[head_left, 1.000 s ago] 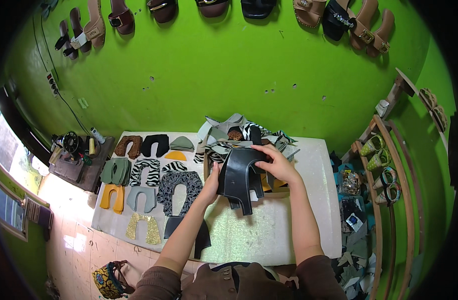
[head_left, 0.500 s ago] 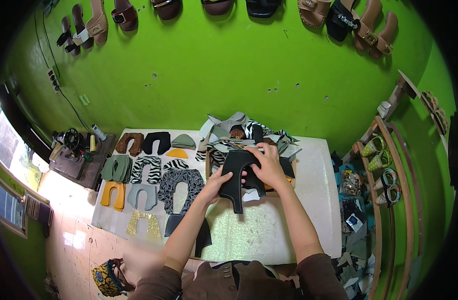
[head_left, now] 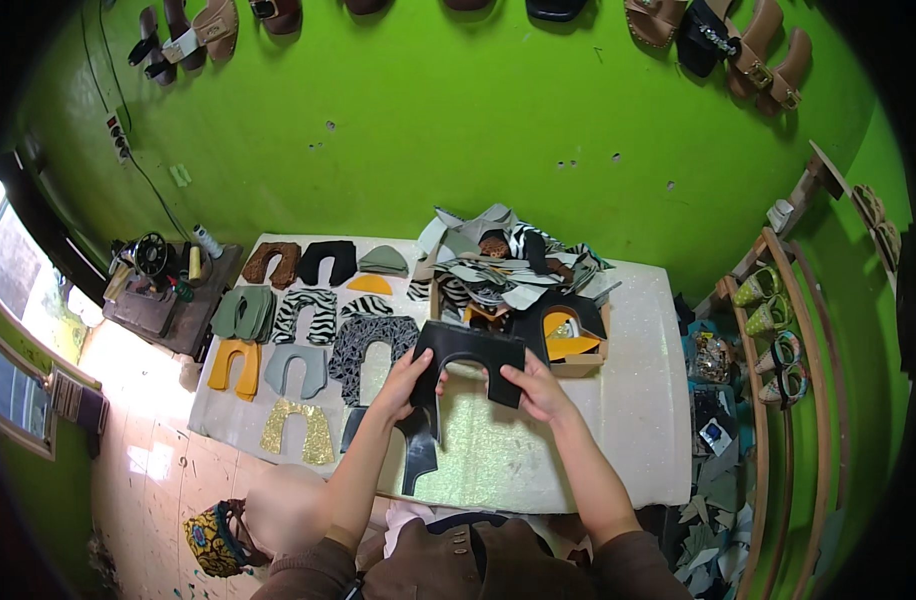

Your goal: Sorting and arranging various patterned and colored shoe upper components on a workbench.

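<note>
A black arch-shaped leather shoe-upper piece [head_left: 470, 343] is stretched between my hands above the table, its opening facing me. My left hand [head_left: 403, 386] grips its left leg, thumb on top. My right hand [head_left: 536, 391] pinches the right leg the same way. Below and left of it, another black piece [head_left: 419, 460] lies on the table, partly hidden by my left hand and forearm. Just beyond my hands stands a cardboard box [head_left: 581, 367] heaped with scraps [head_left: 500, 262] in zebra print, grey-green, black and yellow.
Cut pieces lie in rows on the left of the white table [head_left: 618, 430]: zebra [head_left: 305, 326], green [head_left: 243, 314], yellow [head_left: 236, 368], gold glitter [head_left: 297, 432], grey patterned [head_left: 348, 350]. A sewing machine [head_left: 150, 258] stands far left. A wooden shoe rack [head_left: 823, 400] is at right.
The black piece has turned so that it lies crosswise between my hands. My right hand has come down from its upper edge to its right leg. The box contents are now more exposed.
</note>
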The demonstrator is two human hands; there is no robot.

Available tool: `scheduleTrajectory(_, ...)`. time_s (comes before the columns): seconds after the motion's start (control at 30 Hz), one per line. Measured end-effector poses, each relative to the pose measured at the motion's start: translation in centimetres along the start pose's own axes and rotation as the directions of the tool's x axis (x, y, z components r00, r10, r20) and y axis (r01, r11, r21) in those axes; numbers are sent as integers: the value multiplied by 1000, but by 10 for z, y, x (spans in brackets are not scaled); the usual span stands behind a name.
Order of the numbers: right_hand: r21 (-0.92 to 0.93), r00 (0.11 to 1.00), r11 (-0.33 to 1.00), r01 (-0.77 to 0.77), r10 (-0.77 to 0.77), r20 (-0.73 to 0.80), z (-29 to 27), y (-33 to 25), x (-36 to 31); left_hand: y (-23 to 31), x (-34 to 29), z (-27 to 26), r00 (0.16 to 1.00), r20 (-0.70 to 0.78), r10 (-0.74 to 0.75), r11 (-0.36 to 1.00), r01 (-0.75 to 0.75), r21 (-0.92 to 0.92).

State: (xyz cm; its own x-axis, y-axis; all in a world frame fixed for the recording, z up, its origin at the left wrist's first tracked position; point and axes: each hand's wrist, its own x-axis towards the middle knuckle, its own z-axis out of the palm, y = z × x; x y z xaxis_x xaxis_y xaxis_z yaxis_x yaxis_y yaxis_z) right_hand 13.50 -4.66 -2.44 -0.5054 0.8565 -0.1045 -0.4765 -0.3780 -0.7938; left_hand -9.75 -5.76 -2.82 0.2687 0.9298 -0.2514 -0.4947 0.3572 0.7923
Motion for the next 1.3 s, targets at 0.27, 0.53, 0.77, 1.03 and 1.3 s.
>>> scheduleTrajectory(0.27, -328, 994, 941, -86, 59, -94, 49, 68, -3, -22, -85, -67, 973, -193, -130, 988, 111, -103)
scheduleTrajectory(0.53, -320, 961, 930, -181, 98, -258, 93, 142, -1, -23, -128, -125, 959, -266, -98, 993, 78, -86)
scheduleTrajectory(0.77, -585, 844, 769, -258, -116, -524, 78, 197, -11, -57, -129, -159, 915, -392, 97, 657, 237, 715)
scheduleTrajectory(1.03, -840, 740, 445, -310, -442, -507, 77, 207, -4, -51, -113, -146, 861, -371, 348, 400, 222, 889)
scheduleTrajectory(1.3, -918, 760, 298, -262, -522, -386, 80, 208, 3, -50, -112, -138, 863, -247, 440, 34, 259, 965)
